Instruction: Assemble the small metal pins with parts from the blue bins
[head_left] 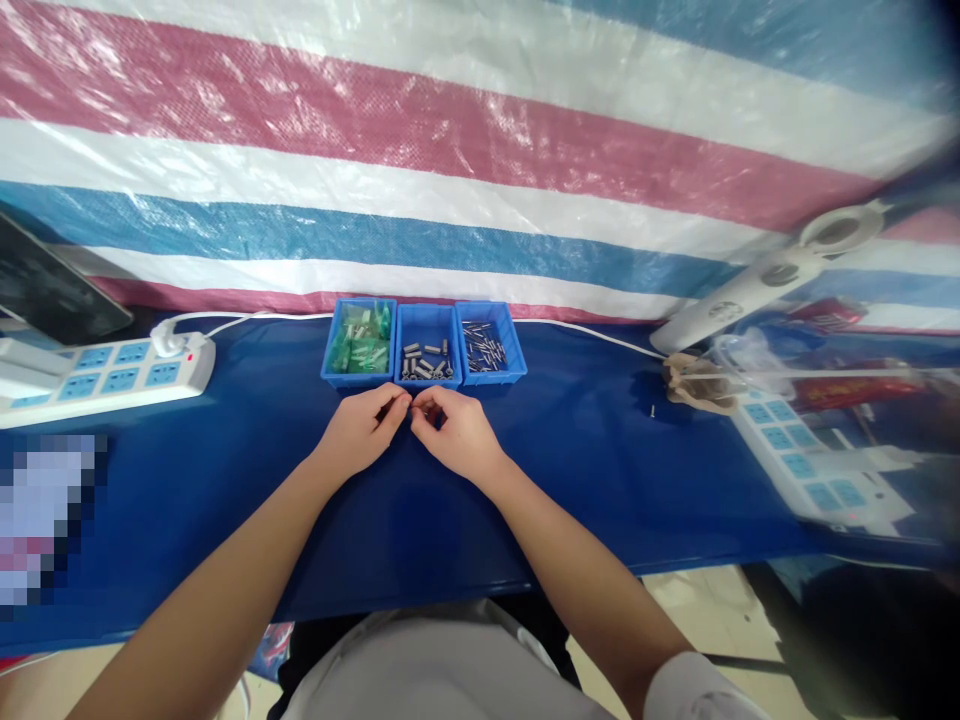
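Left hand: the left hand (366, 428) lies low on the blue surface (600, 450) with its fingers curled and thumb and forefinger pressed together at the tips.
Right hand: the right hand (455, 432) mirrors it, tips pinched and almost meeting those of the left.
Between the tips: I cannot tell whether anything is pinched there; the fingers cover the spot, and anything in it is too small to make out.
Middle bin: the middle bin (427, 383) is the thing nearest the hands, just beyond the fingertips. It holds short grey metal pieces whose exact kind is unclear.
Left bin: the left bin (356, 380) touches the middle bin and holds green see-through pieces.
Right bin: the right bin (496, 378) touches the middle bin's other side and holds thin metal pins.
Left power strip: the left power strip (105, 375) is white with blue sockets and has one plug in it; its far end is cut off by the frame edge.
Right power strip: the right power strip (806, 470) is blurred, and part of it is hidden under clutter.
Dark slab: the dark slab (52, 290) is only partly in view at the left edge.
White arm-shaped device: the white arm-shaped device (765, 275) lies at the right, smeared by the lens.
Pixelated patch: the pixelated patch (45, 510) masks whatever lies there.
Backdrop: the striped tarp (480, 150) hides everything behind the surface.
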